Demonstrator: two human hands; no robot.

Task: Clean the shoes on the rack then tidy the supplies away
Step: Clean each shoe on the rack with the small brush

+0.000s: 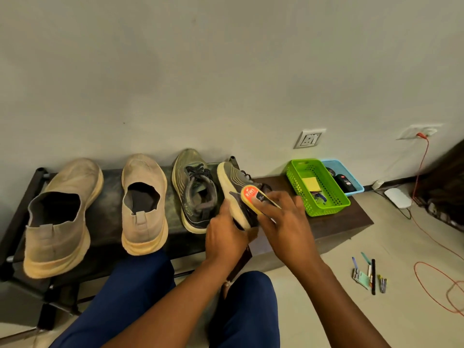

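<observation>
A dark shoe rack holds two beige slip-on shoes and a grey-green laced sneaker. My left hand grips the heel end of the matching sneaker, tilted on its side over the rack's right end. My right hand holds a yellow shoe-shine sponge with a red label, pressed against that sneaker's side.
A green basket with small supplies and a blue basket with dark containers stand on a brown board to the right. Pens and small items lie on the floor. A red cable runs from the wall socket. My knees are below the rack.
</observation>
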